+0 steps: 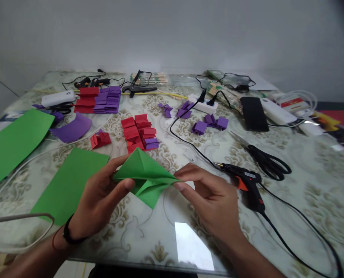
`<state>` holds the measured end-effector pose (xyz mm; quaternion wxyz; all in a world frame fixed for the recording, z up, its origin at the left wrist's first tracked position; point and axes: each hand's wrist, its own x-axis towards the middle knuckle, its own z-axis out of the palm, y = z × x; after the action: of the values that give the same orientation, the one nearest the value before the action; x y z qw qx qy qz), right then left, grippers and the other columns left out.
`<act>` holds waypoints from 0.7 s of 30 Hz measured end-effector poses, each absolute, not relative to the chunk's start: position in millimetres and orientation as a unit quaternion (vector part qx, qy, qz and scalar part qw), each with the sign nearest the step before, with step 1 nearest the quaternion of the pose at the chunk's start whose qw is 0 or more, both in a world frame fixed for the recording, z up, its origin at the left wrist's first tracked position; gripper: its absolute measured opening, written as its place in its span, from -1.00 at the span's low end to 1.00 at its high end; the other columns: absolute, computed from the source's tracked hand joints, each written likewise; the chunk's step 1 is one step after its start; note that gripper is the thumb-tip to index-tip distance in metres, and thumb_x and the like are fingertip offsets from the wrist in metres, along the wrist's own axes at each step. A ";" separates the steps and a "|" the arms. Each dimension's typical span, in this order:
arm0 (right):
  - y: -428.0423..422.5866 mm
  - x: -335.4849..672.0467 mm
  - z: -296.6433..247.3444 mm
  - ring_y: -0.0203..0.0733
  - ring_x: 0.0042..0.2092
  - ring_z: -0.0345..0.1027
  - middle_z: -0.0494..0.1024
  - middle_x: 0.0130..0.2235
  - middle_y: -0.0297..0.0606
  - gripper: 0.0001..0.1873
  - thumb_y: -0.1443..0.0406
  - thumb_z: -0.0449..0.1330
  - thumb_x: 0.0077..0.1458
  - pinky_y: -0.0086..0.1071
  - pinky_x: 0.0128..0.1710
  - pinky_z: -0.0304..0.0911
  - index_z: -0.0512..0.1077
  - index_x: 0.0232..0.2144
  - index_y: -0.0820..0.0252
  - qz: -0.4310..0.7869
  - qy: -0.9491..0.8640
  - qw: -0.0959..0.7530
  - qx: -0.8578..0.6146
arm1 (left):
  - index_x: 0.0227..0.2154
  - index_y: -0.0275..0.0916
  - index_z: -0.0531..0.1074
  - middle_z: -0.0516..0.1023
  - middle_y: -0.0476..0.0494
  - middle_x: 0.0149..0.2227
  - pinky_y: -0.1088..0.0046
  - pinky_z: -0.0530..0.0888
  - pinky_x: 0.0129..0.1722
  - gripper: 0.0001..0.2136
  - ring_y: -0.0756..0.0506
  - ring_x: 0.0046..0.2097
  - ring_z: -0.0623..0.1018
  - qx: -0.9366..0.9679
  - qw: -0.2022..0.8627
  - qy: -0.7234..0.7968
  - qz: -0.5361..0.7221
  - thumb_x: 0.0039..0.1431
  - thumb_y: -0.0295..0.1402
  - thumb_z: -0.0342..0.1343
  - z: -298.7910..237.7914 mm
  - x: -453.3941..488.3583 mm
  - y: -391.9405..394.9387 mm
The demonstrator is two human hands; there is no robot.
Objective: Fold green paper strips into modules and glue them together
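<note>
Above the front middle of the table, a piece of folded green paper (147,170) is held between both hands. My left hand (102,197) grips its left side, thumb below and fingers behind. The right corner is pinched between thumb and forefinger of my right hand (209,193). The folds stand partly open, with a peak at the top and a point hanging down. Under and beside my left wrist lies a flat green sheet (70,181). Just behind the folded paper are red folded paper pieces (134,131). A black glue gun (244,179) rests right of my right hand.
Black scissors (268,160), a phone (253,113) and a white power strip (203,104) lie to the right. Purple folded pieces (199,127) sit mid-table. Another green sheet (12,144) and a curved purple paper (73,129) lie left. Cords cross the patterned table (149,251).
</note>
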<state>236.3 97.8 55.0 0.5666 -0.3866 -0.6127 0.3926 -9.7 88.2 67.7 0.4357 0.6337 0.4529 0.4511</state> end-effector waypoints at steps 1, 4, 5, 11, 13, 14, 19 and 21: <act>98.4 237.0 54.1 -0.21 -0.28 0.59 0.70 -0.32 -0.33 -0.91 0.38 0.40 0.21 -0.34 -0.23 0.48 0.64 -0.32 0.07 0.399 -0.612 0.554 -0.399 | 0.19 -0.06 0.53 0.68 -0.09 -0.14 0.49 0.60 -0.26 -0.68 -0.10 -0.19 0.65 0.625 0.443 0.463 0.447 0.47 -0.16 0.18 65.8 -10.8 88.7; 98.6 237.9 51.2 -0.14 -0.18 0.60 0.72 -0.23 -0.29 -0.86 0.26 0.48 0.13 -0.29 -0.14 0.49 0.64 -0.24 0.07 0.444 -0.602 0.498 -0.439 | -0.08 -0.14 0.62 0.64 -0.04 -0.30 0.52 0.50 -0.35 -0.78 -0.04 -0.31 0.56 0.627 0.440 0.480 0.429 0.47 -0.16 0.17 65.9 -9.9 90.9; 98.3 237.6 50.7 -0.11 -0.15 0.60 0.72 -0.20 -0.28 -0.77 0.21 0.52 0.08 -0.28 -0.11 0.48 0.65 -0.19 0.06 0.467 -0.598 0.475 -0.445 | -0.17 -0.17 0.62 0.60 -0.02 -0.36 0.53 0.46 -0.39 -0.77 -0.03 -0.36 0.52 0.634 0.435 0.480 0.423 0.46 -0.14 0.17 67.6 -8.6 91.8; 97.2 233.2 55.1 -0.14 -0.23 0.55 0.71 -0.29 -0.30 -0.78 0.11 0.48 0.11 -0.33 -0.19 0.43 0.68 -0.27 0.09 0.548 -0.565 0.429 -0.444 | -0.34 -0.23 0.58 0.44 0.04 -0.49 0.55 0.29 -0.48 -0.67 0.02 -0.46 0.33 0.680 0.434 0.466 0.363 0.46 -0.11 0.13 75.2 -2.0 95.8; 97.6 232.2 56.4 -0.17 -0.29 0.53 0.69 -0.36 -0.31 -0.82 0.14 0.45 0.15 -0.36 -0.24 0.40 0.68 -0.37 0.10 0.549 -0.552 0.434 -0.453 | -0.34 -0.23 0.58 0.43 0.05 -0.49 0.55 0.27 -0.48 -0.67 0.03 -0.46 0.31 0.682 0.445 0.462 0.353 0.47 -0.13 0.11 74.1 -1.4 95.6; 97.8 231.9 56.8 -0.19 -0.31 0.52 0.68 -0.39 -0.32 -0.82 0.15 0.44 0.16 -0.37 -0.27 0.39 0.68 -0.40 0.10 0.550 -0.545 0.437 -0.457 | -0.33 -0.23 0.59 0.46 0.05 -0.48 0.55 0.30 -0.45 -0.67 0.03 -0.45 0.33 0.678 0.456 0.458 0.350 0.48 -0.15 0.10 73.3 -1.3 95.4; 97.6 230.1 57.2 -0.24 -0.40 0.51 0.71 -0.43 -0.36 -0.87 0.19 0.45 0.11 -0.42 -0.37 0.39 0.72 -0.45 0.06 0.551 -0.519 0.444 -0.480 | -0.29 -0.24 0.58 0.55 -0.03 -0.37 0.50 0.46 -0.28 -0.67 -0.03 -0.32 0.47 0.638 0.516 0.446 0.357 0.51 -0.17 0.04 70.2 -0.2 95.3; 97.8 229.5 57.1 -0.26 -0.44 0.49 0.71 -0.44 -0.37 -0.87 0.20 0.45 0.10 -0.44 -0.41 0.38 0.72 -0.47 0.05 0.541 -0.519 0.444 -0.491 | -0.33 -0.24 0.56 0.51 -0.01 -0.41 0.52 0.43 -0.33 -0.68 -0.01 -0.36 0.43 0.631 0.512 0.461 0.357 0.47 -0.17 0.08 70.3 0.2 96.6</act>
<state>229.5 97.8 57.1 0.4437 -0.4910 -0.5192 0.5408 0.2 96.6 70.3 0.5118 0.6310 0.4612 0.3568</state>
